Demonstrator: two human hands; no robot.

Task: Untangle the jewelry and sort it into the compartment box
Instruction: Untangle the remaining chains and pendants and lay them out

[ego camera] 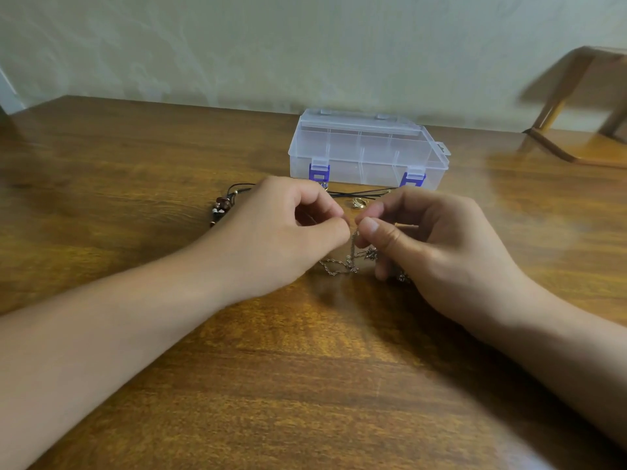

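Both hands meet over the middle of the wooden table (135, 205). The left hand (285, 232) pinches thumb against forefinger on the upper end of a thin silver chain (342, 264), and the right hand (431, 245) pinches the same chain just beside it, fingertips nearly touching. From the pinch the chain hangs down and lies in a small knotted heap on the wood, directly under the fingers.

At twelve o'clock from the hands stands the clear plastic compartment box (368, 149), its lid down and both blue latches (319, 172) apparently fastened; through the walls the dividers show and no jewelry can be made out inside. Between box and hands a black cord necklace (359, 192) stretches across, its brown beaded end (220, 206) lying at ten o'clock from the left hand. A small gold-coloured piece (358, 203), perhaps a ring or a clasp, sits just past the fingertips.

As I judge it, the task is at an early stage: untangling is in hand, nothing is sorted, and the box is yet to be opened.

The tabletop is glossy, dark-grained wood that reflects light. Behind it runs a plain pale wall (305, 45), and at two o'clock a wooden stand (576, 106) appears blurred.
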